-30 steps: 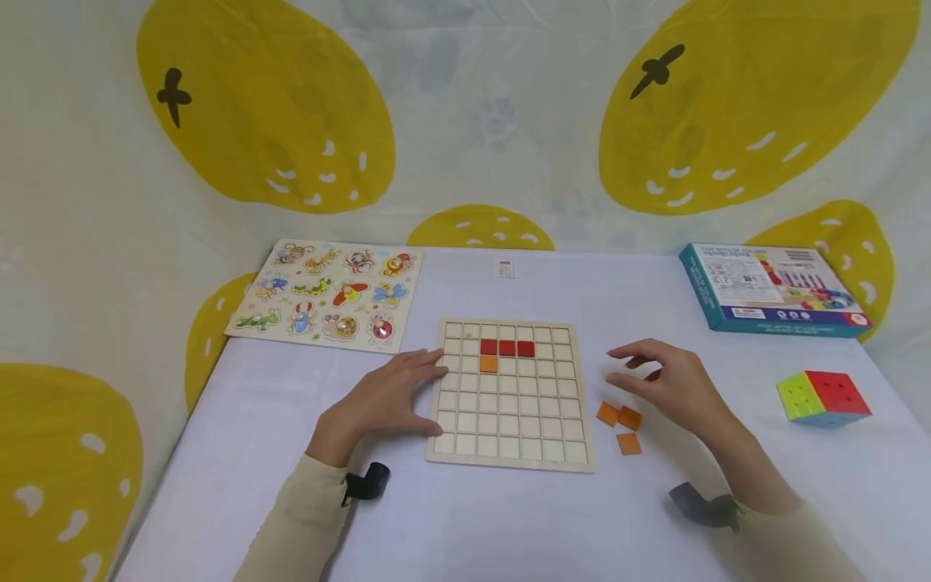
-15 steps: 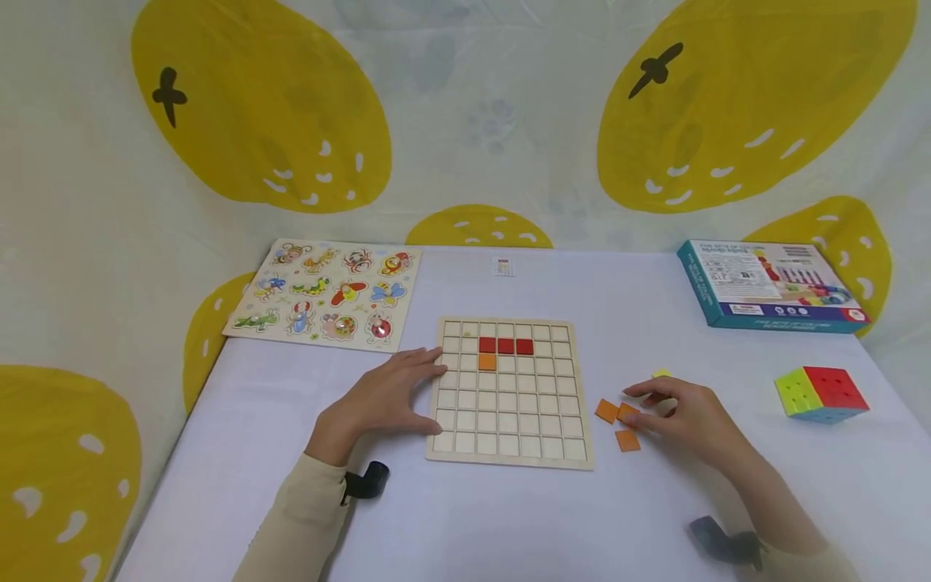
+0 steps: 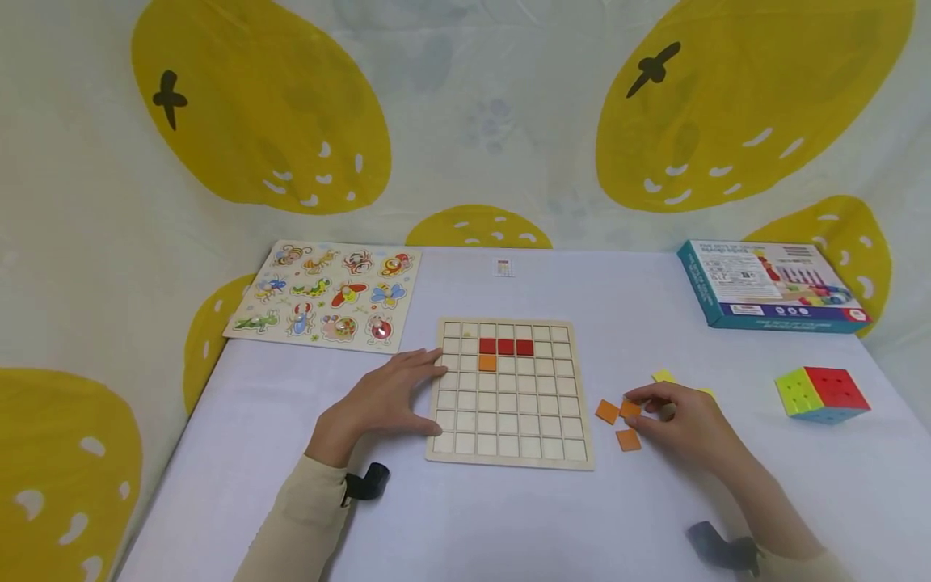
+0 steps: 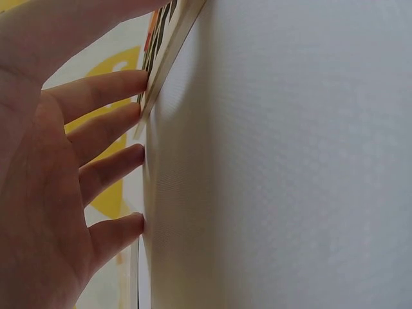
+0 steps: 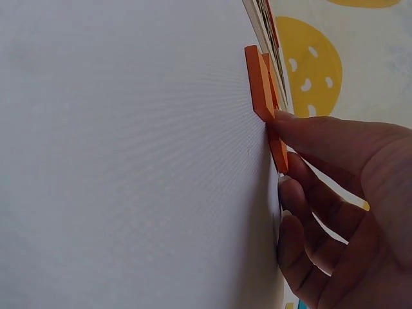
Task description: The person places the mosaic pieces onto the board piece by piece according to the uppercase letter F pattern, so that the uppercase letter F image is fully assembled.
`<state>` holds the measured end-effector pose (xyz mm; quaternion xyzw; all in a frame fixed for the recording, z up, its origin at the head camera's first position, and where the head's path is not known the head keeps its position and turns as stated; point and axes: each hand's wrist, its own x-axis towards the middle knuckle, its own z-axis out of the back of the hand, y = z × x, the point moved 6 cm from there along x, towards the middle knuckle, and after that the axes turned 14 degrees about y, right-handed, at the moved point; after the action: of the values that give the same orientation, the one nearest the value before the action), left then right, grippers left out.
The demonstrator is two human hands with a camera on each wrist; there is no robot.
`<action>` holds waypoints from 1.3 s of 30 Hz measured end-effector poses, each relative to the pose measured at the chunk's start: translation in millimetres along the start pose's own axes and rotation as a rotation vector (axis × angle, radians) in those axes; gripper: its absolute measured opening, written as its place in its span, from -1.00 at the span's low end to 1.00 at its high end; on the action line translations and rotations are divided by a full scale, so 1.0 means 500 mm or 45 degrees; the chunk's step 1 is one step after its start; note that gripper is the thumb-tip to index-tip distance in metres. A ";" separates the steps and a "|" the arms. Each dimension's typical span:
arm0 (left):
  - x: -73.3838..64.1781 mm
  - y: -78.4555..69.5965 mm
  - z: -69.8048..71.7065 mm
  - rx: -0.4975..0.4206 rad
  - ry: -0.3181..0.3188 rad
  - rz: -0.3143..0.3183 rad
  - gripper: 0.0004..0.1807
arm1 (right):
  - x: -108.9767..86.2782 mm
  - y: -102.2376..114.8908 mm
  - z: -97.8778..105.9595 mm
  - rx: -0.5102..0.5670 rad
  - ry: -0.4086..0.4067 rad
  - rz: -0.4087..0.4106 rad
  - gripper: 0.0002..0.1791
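Right of the gridded board (image 3: 509, 401), the right hand (image 3: 687, 419) pinches an orange tile (image 3: 629, 409) on the tabletop (image 3: 509, 525); likely light and stiff, best held by opposite edges. The left hand (image 3: 384, 396) has spread fingers (image 4: 112, 170).

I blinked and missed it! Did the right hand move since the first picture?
Yes. In the head view, the right hand moved down the picture and slightly right, away from the grid board, to an orange tile.
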<state>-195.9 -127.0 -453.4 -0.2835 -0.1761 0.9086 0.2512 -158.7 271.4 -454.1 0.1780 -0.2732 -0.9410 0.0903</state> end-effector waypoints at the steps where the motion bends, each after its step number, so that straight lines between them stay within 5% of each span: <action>1: 0.000 0.000 0.000 0.003 -0.001 0.000 -0.06 | 0.000 0.000 0.000 -0.002 -0.002 -0.003 -0.61; 14: -0.001 0.002 -0.002 -0.002 0.004 0.010 -0.06 | 0.008 0.001 0.013 0.096 -0.010 -0.069 -0.75; 39: 0.002 0.007 -0.005 -0.009 0.004 0.027 -0.05 | 0.055 0.082 0.046 0.062 -0.168 0.184 -0.70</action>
<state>-196.4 -128.9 -457.5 -0.2878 -0.1759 0.9101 0.2407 -189.7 240.8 -421.5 0.0978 -0.3135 -0.9348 0.1353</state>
